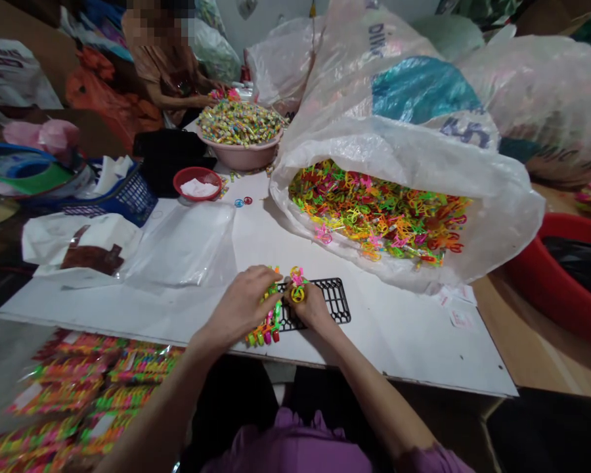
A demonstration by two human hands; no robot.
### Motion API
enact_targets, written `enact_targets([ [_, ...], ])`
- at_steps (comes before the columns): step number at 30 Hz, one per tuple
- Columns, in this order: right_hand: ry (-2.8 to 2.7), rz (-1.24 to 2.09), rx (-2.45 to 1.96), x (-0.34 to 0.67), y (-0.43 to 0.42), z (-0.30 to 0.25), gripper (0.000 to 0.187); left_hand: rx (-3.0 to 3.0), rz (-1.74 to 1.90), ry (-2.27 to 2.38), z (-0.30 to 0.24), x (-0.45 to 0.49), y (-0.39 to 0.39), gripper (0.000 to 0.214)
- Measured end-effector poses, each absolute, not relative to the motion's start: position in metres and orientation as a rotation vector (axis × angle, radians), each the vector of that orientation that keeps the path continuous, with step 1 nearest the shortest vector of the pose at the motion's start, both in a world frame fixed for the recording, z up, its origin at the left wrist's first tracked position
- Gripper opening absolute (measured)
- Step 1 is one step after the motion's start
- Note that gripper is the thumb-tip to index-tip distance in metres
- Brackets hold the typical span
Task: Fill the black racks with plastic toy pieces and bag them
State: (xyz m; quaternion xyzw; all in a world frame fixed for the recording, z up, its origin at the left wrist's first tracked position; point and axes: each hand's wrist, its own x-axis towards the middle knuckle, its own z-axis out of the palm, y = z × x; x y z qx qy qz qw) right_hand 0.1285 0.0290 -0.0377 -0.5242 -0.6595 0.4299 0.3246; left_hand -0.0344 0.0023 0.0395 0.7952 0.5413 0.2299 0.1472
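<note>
A black plastic grid rack (335,299) lies near the table's front edge. On its left part stands a row of small bright plastic toys (268,334), in green, orange, yellow and pink. My left hand (241,305) curls over this row, thumb and fingers bent around its upper end. Just to the right, my right hand (311,307) is closed on a small plastic toy (298,289) with a yellow wheel-shaped ring and pink parts, held over the rack. Its fingertips are partly hidden behind the toy.
A large white sack (394,144) spills similar toys (374,210) behind the rack. Clear plastic bags (187,243) lie left. Farther back are a small red basket (197,184), a pink basin (241,154) of small wrapped pieces and another person (165,66). Packed toys (79,387) sit lower left.
</note>
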Motion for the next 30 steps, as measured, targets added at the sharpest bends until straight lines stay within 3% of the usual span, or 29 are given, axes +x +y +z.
enact_targets([
  [5,-1.94,0.954,-1.393,0.121,0.033,-0.058,0.018,2.5,0.488,1.536,0.018,-0.022,0.005,0.021],
  [14,-2.354,0.64,-1.535,0.112,0.033,-0.051,0.022,2.607,0.777,1.514,0.003,-0.022,0.013,0.02],
  [20,-2.351,1.039,-1.233,0.155,0.069,-0.037,0.015,2.737,0.768,1.474,-0.005,-0.022,0.008,0.02],
  [26,-2.237,0.18,-1.776,0.196,0.159,0.005,0.028,2.777,0.771,1.486,-0.012,-0.025,0.001,0.021],
  [30,-2.322,0.121,-1.775,0.19,0.165,0.005,0.021,2.852,0.799,1.437,-0.012,-0.029,0.001,0.021],
])
